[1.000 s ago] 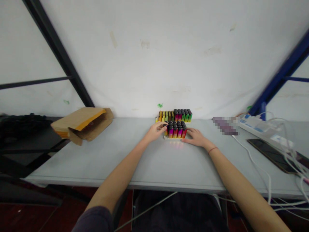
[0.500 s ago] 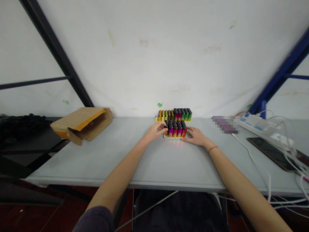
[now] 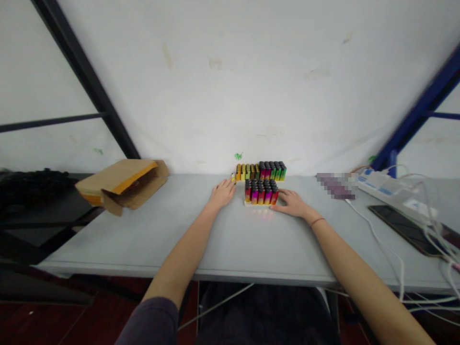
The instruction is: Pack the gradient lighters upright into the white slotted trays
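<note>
Upright lighters in pink, purple and red (image 3: 261,194) fill a white tray (image 3: 258,205) at the middle of the table. Behind them, near the wall, stand yellow lighters (image 3: 245,173) and pink and green lighters (image 3: 275,171). My left hand (image 3: 223,192) lies to the left of the front tray, palm down with fingers extended, its fingertips near the left end of the back row. My right hand (image 3: 292,203) rests at the front tray's right side, thumb and fingers apart around its right corner.
An open brown cardboard box (image 3: 122,182) lies on the left of the table (image 3: 230,244). To the right are a power strip (image 3: 391,191) with white cables, a dark phone (image 3: 404,229) and a pixelated purple item (image 3: 336,186).
My left hand has moved left, away from the front tray's left end, and its fingers have straightened out. My right hand has stayed where it was.
</note>
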Tool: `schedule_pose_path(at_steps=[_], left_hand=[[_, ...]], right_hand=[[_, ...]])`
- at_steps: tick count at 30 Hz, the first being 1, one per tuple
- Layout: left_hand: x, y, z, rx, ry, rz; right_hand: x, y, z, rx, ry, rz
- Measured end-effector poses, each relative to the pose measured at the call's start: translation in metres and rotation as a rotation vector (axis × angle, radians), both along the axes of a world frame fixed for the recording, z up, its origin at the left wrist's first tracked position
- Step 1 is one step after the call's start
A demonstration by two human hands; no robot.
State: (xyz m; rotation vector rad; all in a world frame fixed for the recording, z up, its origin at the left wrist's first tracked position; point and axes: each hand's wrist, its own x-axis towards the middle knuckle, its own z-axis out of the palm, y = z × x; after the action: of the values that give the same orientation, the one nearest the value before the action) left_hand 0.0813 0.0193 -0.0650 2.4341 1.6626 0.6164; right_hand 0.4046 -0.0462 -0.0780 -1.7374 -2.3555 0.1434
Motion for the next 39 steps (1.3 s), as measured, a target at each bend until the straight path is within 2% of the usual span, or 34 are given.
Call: schedule_pose_path(at_steps=[3,7,11,15,20,24,29,32,34,39], left_hand=[[0.002,-0.002,0.006,-0.002,0.009,0.002],[0.001,-0.007,0.016,0.033,0.051,0.126],[0.0,-0.011,0.016,0.039,0.117,0.22],[-0.001,-0.009,0.013,-0.004,0.134,0.205],[-0.002,-0.007,0.014,-0.056,0.022,0.178],[0.0,-0.008,0.02,-0.084,-0.286,0.169],[0.015,-0.012,0.032,-0.412,-0.913,0.229],[0.026,-0.018,0.036,-0.517,-1.16,0.142],[0.031,-0.022,0.037,-0.531,-1.252,0.101],[0.037,-0.031,0.037,-0.372,-1.404,0.145]], right_hand=[[0.0,0.0,0.001,-0.003,-0.006,-0.008],[0.0,0.0,0.001,-0.006,-0.008,-0.014],[0.0,0.0,-0.001,0.002,0.003,-0.002],[0.0,0.001,-0.001,0.001,0.002,0.002],[-0.001,0.0,0.001,0.0,-0.006,-0.008],[0.0,0.0,0.0,0.002,-0.005,-0.005],[0.001,0.001,-0.001,0.004,-0.005,0.002],[0.001,0.001,-0.002,0.005,0.002,0.006],[0.001,0.001,-0.002,0.007,0.004,0.003],[0.001,0.002,-0.003,0.012,0.01,0.004]])
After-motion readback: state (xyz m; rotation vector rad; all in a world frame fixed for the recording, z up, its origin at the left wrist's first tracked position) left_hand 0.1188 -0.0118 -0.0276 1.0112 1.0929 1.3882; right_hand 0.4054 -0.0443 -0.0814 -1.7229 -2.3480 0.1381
